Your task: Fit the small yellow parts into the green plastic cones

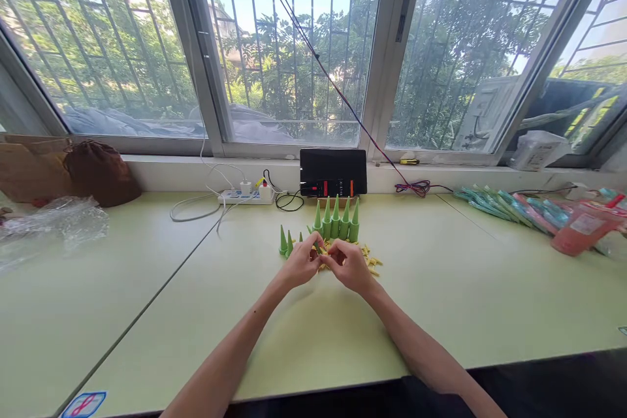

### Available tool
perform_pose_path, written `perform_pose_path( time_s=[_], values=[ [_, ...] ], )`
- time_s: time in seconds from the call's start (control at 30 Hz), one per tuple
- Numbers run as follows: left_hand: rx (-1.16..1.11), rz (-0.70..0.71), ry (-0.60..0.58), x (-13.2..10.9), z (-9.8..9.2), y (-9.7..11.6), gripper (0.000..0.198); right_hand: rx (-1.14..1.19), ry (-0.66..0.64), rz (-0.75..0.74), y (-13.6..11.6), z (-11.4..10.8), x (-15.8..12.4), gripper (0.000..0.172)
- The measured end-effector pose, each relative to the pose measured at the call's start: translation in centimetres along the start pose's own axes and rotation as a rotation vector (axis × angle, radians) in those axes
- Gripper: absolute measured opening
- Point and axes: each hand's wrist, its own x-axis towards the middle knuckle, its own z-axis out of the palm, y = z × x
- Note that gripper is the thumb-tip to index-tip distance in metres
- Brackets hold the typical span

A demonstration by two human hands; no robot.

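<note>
My left hand (300,264) is closed with its fingertips round a small green cone-shaped piece (317,248), which is partly hidden. Close beside it, my right hand (351,266) pinches at the same spot; a bit of yellow shows between the hands, but I cannot make out exactly what the right fingers hold. Small yellow pieces (373,262) lie in a loose pile under and around the hands. Behind them stands a row of tall green cones (336,219) with wider bases. Several smaller green cones (283,241) stand upright left of the pile.
A dark tablet (333,170) leans against the wall behind the cones. A power strip (245,196) with cables lies to its left. Clear plastic wrap (53,225) and a brown bag (100,172) are far left. Wrapped items (509,208) and a red drink cup (580,228) are far right.
</note>
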Motion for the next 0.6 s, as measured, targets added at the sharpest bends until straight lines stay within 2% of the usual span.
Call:
perform_pose_path(
  time_s=[0.27, 0.6],
  values=[
    [0.208, 0.072, 0.122, 0.07, 0.13, 0.26, 0.010, -0.007, 0.024, 0.046, 0.49, 0.05, 0.10, 0.024],
    [0.325, 0.129, 0.147, -0.16, 0.35, 0.24, 0.006, -0.039, -0.029, 0.065, 0.88, -0.16, 0.18, 0.023]
  ],
)
